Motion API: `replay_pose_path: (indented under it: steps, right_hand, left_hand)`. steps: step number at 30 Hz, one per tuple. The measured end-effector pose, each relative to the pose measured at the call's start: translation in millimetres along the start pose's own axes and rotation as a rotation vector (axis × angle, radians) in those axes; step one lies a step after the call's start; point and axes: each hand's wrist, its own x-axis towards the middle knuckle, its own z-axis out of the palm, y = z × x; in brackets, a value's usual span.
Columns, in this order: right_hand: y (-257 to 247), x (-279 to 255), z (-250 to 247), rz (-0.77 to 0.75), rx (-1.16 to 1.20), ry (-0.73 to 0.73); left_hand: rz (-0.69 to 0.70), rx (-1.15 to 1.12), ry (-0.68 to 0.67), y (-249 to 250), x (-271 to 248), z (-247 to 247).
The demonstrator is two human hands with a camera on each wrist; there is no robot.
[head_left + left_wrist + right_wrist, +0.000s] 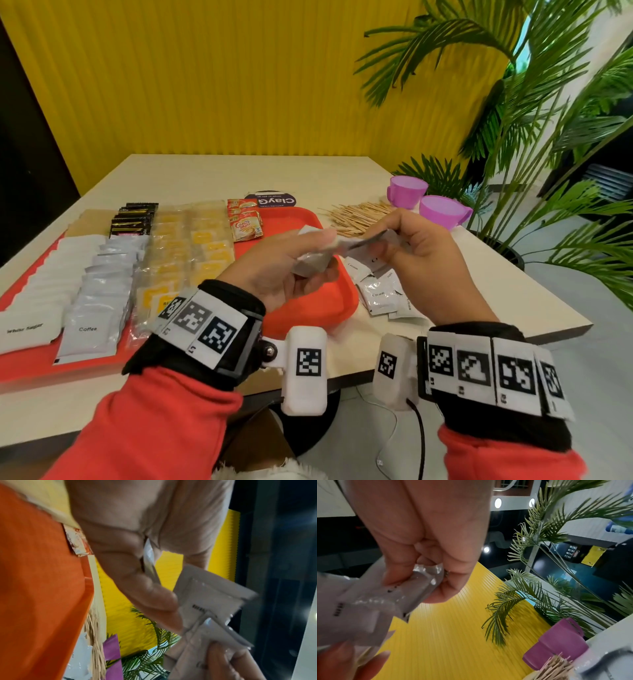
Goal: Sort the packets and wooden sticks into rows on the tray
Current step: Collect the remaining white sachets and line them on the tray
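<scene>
Both hands are raised above the right end of the red tray [301, 308], holding white cream packets between them. My left hand [291, 263] grips a small stack of these packets [313, 263], seen close up as white packets [211, 597]. My right hand [411, 246] pinches the other end of a packet [370, 241], which shows silvery-white [412, 586] in its wrist view. More cream packets [380, 291] lie loose on the table right of the tray. A pile of wooden sticks [356, 217] lies behind them. Rows of sorted packets [102, 274] fill the tray's left part.
Two purple cups [442, 209] stand at the table's far right, beside a potted palm [513, 137]. Red creamer sachets [245, 222] lie on the tray's far side, next to a dark round sign [275, 200]. The yellow wall stands behind the table [479, 308].
</scene>
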Motion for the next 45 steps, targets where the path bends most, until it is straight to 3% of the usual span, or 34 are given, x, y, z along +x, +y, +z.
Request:
replay_pose_path:
  steps: [7,13,19,24,31,39,45]
  right_hand:
    - [11.4,0.8,-3.8,0.049,0.071,0.111]
    - [18.8,-0.9,2.3,0.15,0.379,-0.012]
    - [11.3,2.5,18.5,0.198,0.438,-0.052]
    - [11.0,6.0,22.1,0.192,0.38,-0.028]
    - [14.8,6.4,7.4,0.226,0.383,0.078]
    - [14.6,6.8,-2.4,0.124,0.286,0.088]
    - [19.8,7.8,11.5,0.132,0.208,0.034]
  left_hand:
    - [0.164,-0.072,0.113,-0.5,4.5,-4.7]
    - [0.227,-0.09,0.148,-2.7,7.3,-0.4]
    - [0.269,0.114,0.103,-3.8,3.8,12.8]
    - [0.375,0.247,0.185,-3.2,5.3,10.4]
    - [0.208,0.143,0.166,-3.8,11.2,-0.4]
    - [0.262,0.229,0.263,-1.8,11.2,-8.1]
    - [0.189,0.177,0.149,-2.3,4.2,9.8]
